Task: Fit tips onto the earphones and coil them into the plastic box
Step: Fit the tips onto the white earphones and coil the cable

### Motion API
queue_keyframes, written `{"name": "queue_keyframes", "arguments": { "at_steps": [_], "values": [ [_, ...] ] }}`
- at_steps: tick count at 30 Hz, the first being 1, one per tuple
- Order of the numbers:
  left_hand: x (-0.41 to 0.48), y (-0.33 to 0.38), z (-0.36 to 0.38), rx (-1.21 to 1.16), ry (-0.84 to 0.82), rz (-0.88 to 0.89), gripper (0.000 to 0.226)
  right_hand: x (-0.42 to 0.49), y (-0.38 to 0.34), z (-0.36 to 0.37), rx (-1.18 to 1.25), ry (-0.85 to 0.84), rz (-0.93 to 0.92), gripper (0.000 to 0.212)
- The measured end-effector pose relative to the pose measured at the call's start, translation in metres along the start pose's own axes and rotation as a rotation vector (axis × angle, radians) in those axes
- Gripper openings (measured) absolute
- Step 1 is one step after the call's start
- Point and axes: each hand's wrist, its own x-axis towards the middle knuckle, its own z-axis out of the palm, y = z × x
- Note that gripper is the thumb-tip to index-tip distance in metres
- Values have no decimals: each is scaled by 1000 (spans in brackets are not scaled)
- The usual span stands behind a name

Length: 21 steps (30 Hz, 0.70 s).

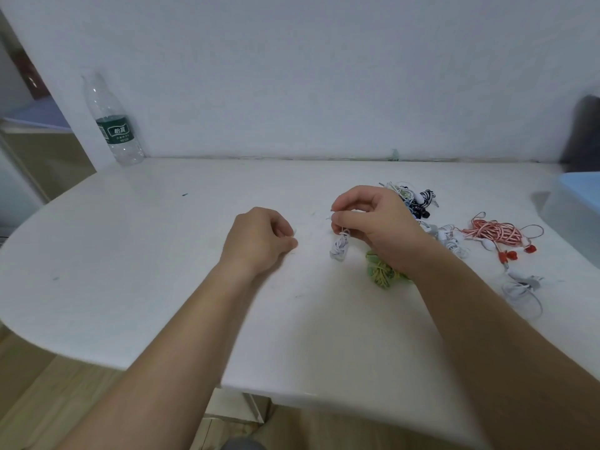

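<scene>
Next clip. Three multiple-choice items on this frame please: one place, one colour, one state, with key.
1. The water bottle stands: A far left by the wall; B mid-table; C on the floor.
2. The striped earphones near the table right edge are: A blue and yellow; B red and white; C all green.
3. The right hand: A lies flat; B hangs empty; C pinches a white earphone bundle.
Key: A, it stands at the wall; B, red-white cable shows; C, it grips the bundle's top.
</scene>
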Motion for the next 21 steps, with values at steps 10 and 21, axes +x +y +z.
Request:
{"name": "queue_keyframes", "arguments": {
  "at_steps": [10,21],
  "values": [
    [-14,20,1,-512,44,45,18,-1,-1,3,-207,11,-110,13],
    [-18,22,2,-817,-80,117,26,-1,1,0,-98,-26,-97,12]
  ]
}}
